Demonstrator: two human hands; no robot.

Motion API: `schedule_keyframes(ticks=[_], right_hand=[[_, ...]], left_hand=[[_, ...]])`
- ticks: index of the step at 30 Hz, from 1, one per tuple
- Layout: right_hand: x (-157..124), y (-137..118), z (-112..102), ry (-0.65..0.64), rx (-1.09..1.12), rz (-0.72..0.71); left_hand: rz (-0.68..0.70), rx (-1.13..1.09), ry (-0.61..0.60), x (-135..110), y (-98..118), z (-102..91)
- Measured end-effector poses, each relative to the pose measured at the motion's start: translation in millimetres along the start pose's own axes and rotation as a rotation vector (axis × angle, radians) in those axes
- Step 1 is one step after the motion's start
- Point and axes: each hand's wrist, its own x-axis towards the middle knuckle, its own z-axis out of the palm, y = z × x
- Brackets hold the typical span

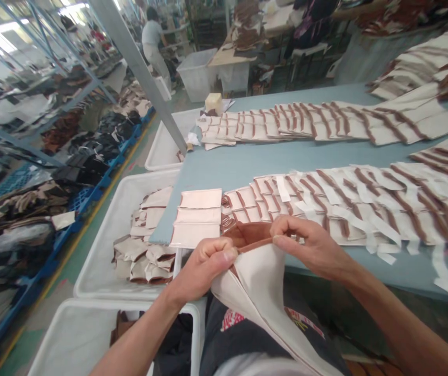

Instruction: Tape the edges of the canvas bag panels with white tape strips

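A cream fabric piece with a brown inner side [265, 277] hangs between my hands in front of my body. My left hand [214, 261] pinches its top edge at the left, thumb on the cream face. On the right, the thumb and fingers of my right hand [306, 243] grip the same edge. The edge between them is drawn open, so the brown inside shows. Just beyond my hands, a flat cream piece with cross seams [198, 218] lies at the table's left end, beside a long row of overlapping cream and brown pieces [325, 201].
The blue-grey table [243, 159] carries a second row of pieces [286, 122] farther back and loose white strips [357, 222]. White bins [102, 256] stand at the left, one with stacked cream pieces. A slanted metal post [141, 68] rises at the table's corner. People work behind.
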Motion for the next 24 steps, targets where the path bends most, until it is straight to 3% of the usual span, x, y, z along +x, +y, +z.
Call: schedule_keyframes(ticks=[4, 8, 17, 21, 24], right_hand=[[8, 11, 2, 0.019, 0.03, 0.025], [12, 16, 0, 0.02, 0.039, 0.049], [13, 32, -9, 0.035, 0.076, 0.068], [19, 44, -1, 0.071, 0.091, 0.016], [24, 48, 11, 0.08, 0.077, -0.041]], left_hand=[[0.076, 0.136, -0.02, -2, 19, 8.0], [0.066, 0.288, 0.041, 0, 26, 15.3], [0.12, 0.664, 0.167, 12, 23, 16.1], [0.225, 0.819, 0.163, 15, 18, 20.4], [0.239, 0.784, 0.187, 18, 15, 26.9]])
